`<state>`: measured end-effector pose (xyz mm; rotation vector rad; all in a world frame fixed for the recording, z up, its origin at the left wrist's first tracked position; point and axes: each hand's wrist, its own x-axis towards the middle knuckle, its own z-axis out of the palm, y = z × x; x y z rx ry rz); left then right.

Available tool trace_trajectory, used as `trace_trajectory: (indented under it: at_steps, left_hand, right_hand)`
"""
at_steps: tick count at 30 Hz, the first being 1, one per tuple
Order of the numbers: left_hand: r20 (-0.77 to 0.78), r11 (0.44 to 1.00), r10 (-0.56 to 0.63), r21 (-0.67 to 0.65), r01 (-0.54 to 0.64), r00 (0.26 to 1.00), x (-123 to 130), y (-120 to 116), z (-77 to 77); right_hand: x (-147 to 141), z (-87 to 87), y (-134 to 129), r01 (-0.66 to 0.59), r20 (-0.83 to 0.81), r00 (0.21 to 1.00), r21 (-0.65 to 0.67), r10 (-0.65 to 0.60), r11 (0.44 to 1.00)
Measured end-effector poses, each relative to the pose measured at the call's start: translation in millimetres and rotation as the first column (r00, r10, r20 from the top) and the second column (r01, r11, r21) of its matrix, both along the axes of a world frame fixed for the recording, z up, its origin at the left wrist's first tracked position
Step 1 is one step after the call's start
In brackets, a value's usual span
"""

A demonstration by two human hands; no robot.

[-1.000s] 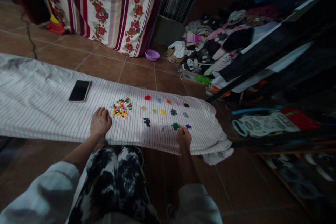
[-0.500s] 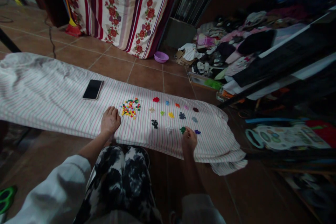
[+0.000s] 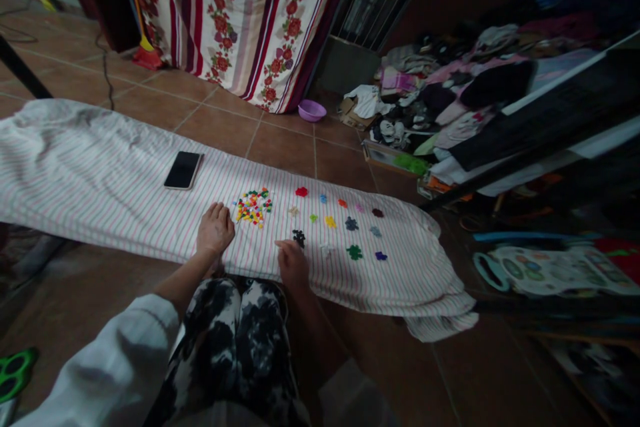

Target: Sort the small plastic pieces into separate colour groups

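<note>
A mixed heap of tiny multicoloured plastic bricks (image 3: 254,207) lies on a striped cloth (image 3: 125,200) spread on the floor. To its right, small single-colour piles stand in loose rows, among them a red pile (image 3: 301,191), a green pile (image 3: 355,252) and a purple pile (image 3: 381,256). My left hand (image 3: 215,230) rests flat on the cloth, just left of the heap, holding nothing. My right hand (image 3: 293,265) sits just below a black pile (image 3: 299,237), fingers pointing left. Anything small between its fingers would be hidden.
A black smartphone (image 3: 183,170) lies on the cloth left of the heap. My knees in patterned trousers (image 3: 235,340) are close below the cloth. Beyond it are brown floor tiles, a purple bowl (image 3: 312,110), a floral curtain (image 3: 235,13) and heaped clothes (image 3: 440,93).
My right hand has moved left, from beside the green and purple piles to just below the black pile. My left hand stays by the heap. The whole view has shifted slightly.
</note>
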<state>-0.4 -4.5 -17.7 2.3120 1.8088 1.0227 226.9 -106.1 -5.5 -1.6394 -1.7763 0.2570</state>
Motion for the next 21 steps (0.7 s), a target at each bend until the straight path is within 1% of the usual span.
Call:
trace_trajectory:
  at_steps: [2,5,12,17,21]
  left_hand:
    - [0.003,1.000,0.001,-0.001,-0.001,1.000,0,0,0.7]
    - [-0.005,1.000,0.008,0.004,-0.008,1.000,1,-1,2.5]
    - [-0.041,1.000,-0.002,-0.012,0.001,0.999,1,-2,7.4]
    - [-0.010,1.000,0.004,-0.022,-0.004,1.000,2,-3,7.5]
    - [-0.009,1.000,0.006,-0.020,-0.006,1.000,2,-3,7.1]
  right_hand:
    - [-18,3.2,2,-0.058,0.025,0.998,-0.097,0.061,0.994]
    - [-36,9.0,11,-0.084,0.055,0.994,-0.160,0.094,0.983]
    - [-52,18.1,38,-0.042,0.168,0.983,-0.191,0.075,0.981]
    - [-60,28.7,54,0.035,0.244,0.969,-0.289,0.038,0.957]
    - [-65,33.5,66,0.062,0.306,0.951,-0.352,0.052,0.934]
